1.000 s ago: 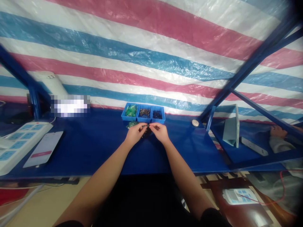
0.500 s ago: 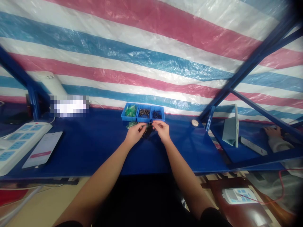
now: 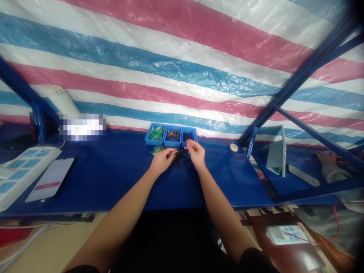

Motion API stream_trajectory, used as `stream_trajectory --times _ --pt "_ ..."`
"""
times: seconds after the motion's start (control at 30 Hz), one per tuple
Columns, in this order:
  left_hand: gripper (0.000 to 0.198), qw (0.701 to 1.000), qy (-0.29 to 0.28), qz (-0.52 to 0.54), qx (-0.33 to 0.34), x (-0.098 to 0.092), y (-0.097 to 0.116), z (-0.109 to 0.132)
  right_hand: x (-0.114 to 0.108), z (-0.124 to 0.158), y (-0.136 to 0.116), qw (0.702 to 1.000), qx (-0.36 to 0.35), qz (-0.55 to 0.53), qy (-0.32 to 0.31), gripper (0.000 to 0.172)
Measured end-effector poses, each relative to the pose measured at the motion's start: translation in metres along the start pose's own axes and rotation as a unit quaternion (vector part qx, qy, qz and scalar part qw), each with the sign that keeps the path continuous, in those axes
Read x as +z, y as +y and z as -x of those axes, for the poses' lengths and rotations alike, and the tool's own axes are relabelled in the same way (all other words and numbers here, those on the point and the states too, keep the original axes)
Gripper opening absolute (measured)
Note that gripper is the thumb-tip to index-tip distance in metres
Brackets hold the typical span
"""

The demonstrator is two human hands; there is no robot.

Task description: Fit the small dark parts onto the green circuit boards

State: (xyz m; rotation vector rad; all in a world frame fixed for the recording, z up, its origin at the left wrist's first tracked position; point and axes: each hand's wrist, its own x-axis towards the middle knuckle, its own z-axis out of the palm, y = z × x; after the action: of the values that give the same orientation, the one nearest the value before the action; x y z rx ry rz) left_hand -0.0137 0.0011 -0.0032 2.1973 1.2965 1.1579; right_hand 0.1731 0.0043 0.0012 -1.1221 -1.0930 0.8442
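Three blue bins stand side by side before my hands: the left bin [image 3: 154, 142] holds green pieces [image 3: 156, 132], the middle one small metallic parts [image 3: 173, 135], the right one small black parts [image 3: 187, 137]. My left hand [image 3: 162, 160] is pinched at the left edge of a loose heap of dark parts [image 3: 178, 157] on the table. Whatever its fingertips hold is too small to name. At the front of the right bin is my right hand [image 3: 196, 154], its fingers drawn together in a pinch; their content cannot be made out. More green pieces [image 3: 156, 150] lie beyond my left hand.
A phone [image 3: 50, 180] and a white power strip [image 3: 25, 172] lie at the left of the blue table [image 3: 119, 182]. A round whitish object [image 3: 233, 147] sits to the right, near a blue frame post [image 3: 251, 143]. Beyond it are a tablet-like stand [image 3: 277, 155] and another person's hand [image 3: 327, 157].
My right hand has shifted slightly to the right and away from my left hand, its fingertips lifting toward the right bin. My left hand has stayed nearly in place.
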Motion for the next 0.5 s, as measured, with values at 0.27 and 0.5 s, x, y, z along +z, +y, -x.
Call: stream_trajectory --times 0.27,0.5 --pt "0.025 1.0 -0.001 0.002 -0.007 0.0 0.0 0.0 -0.016 -0.003 0.011 0.971 -0.043 0.229 -0.056 0.022" --pt "0.024 1.0 0.001 -0.003 -0.011 0.001 0.001 0.0 -0.029 -0.004 0.017 0.904 -0.098 0.397 -0.122 0.023"
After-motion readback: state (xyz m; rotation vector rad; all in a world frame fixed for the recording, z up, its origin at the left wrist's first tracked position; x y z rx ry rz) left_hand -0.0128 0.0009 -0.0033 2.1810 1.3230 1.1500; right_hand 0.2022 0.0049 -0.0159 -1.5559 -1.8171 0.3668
